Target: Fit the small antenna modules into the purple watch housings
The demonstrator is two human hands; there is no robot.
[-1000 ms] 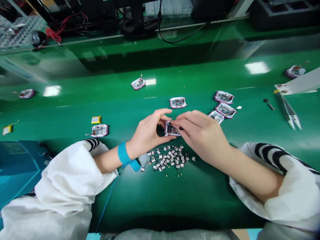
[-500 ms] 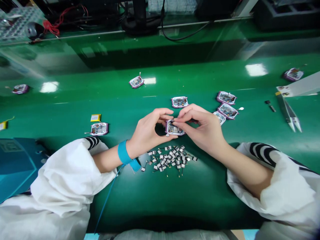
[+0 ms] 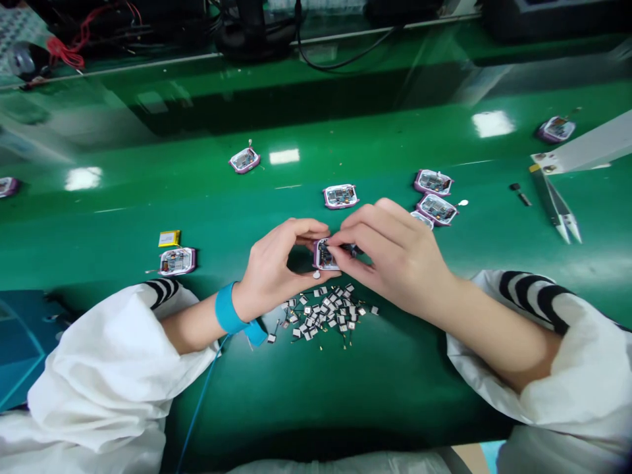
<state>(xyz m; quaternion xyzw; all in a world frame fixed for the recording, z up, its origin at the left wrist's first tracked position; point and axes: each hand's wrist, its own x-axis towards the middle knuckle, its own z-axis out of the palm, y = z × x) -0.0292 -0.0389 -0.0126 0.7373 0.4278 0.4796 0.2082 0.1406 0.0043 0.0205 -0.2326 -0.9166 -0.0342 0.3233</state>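
Observation:
Between the thumb and fingers of my left hand (image 3: 271, 260) is a purple-edged smartwatch case (image 3: 323, 255) with an exposed circuit board. A small white disc (image 3: 316, 274) hangs at its lower left edge. My right hand (image 3: 395, 253) is closed in a pinch over the right part of the case and hides much of the board. What its fingertips hold, if anything, I cannot make out. Just below both hands lies a loose pile of small square parts with short leads (image 3: 326, 313). A teal wrist strap (image 3: 228, 309) with a cord circles my left wrist.
Similar open watch cases stand around: one beyond my hands (image 3: 340, 195), a cluster at right (image 3: 437, 209), one at left (image 3: 178, 261) beside a yellow battery (image 3: 170, 238). White-tipped tweezers (image 3: 557, 207) and a small dark part (image 3: 520, 194) lie at the right. Cables run along the back.
The whole view has shifted slightly. My right hand has turned over the watch case and now covers more of its board. My left hand keeps its hold on the case.

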